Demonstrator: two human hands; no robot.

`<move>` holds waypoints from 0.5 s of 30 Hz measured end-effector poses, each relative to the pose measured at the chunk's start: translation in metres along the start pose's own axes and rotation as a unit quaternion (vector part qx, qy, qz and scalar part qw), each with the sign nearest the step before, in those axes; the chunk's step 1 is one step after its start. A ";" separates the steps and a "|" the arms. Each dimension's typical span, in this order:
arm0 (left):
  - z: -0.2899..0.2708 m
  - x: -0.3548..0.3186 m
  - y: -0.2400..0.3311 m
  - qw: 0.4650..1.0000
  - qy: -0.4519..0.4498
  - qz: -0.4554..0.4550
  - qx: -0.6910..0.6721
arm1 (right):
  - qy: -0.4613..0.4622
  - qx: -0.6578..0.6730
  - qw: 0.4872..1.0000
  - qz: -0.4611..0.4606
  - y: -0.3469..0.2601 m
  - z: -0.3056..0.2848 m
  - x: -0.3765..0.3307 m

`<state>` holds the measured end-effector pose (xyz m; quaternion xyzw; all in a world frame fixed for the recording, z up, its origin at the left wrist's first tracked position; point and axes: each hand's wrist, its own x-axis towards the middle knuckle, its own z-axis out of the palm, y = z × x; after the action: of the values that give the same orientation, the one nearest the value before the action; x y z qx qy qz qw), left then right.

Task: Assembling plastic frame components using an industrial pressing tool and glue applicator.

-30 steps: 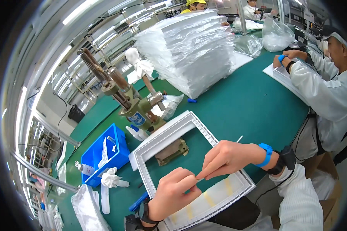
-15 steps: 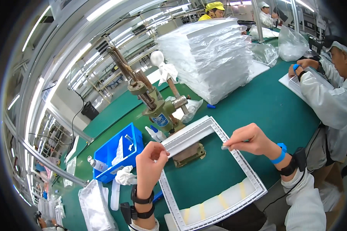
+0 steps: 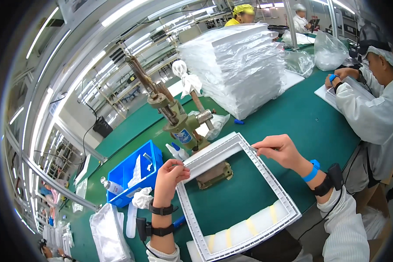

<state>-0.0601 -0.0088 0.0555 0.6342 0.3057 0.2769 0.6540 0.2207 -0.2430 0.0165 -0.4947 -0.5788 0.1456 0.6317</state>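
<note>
A white rectangular plastic frame (image 3: 273, 185) lies before me. Its far bar rests at the foot of a green hand press (image 3: 179, 126), above a worn metal block (image 3: 215, 175). White foam with yellow strips (image 3: 240, 231) sits under its near side. My left hand (image 3: 169, 180) is closed in a pinch at the frame's far left corner; what its fingertips hold, if anything, is hidden. My right hand (image 3: 280, 150) pinches a tiny greyish piece, too small to name, at the far right corner of the frame.
Left of the press are a blue divided bin (image 3: 137, 168), white-and-blue bottles (image 3: 177, 151) and crumpled white cloth (image 3: 142, 198). Plastic-wrapped white sheets (image 3: 236, 65) are stacked behind. A co-worker (image 3: 371, 96) handles a white panel at the right. White bags (image 3: 111, 233) lie near left.
My right hand has moved up along the frame's right side to its far corner, the tiny piece still pinched. My left hand has shifted slightly, its fingers now curled differently at the left corner.
</note>
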 end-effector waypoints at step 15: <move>0.026 0.052 -0.025 0.968 0.027 0.131 0.210 | -0.011 -0.070 0.997 -0.021 0.000 -0.002 0.001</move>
<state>-0.0071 0.0118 0.0280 0.7844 0.2886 0.3069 0.4552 0.2224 -0.2429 0.0175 -0.5234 -0.6047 0.0968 0.5924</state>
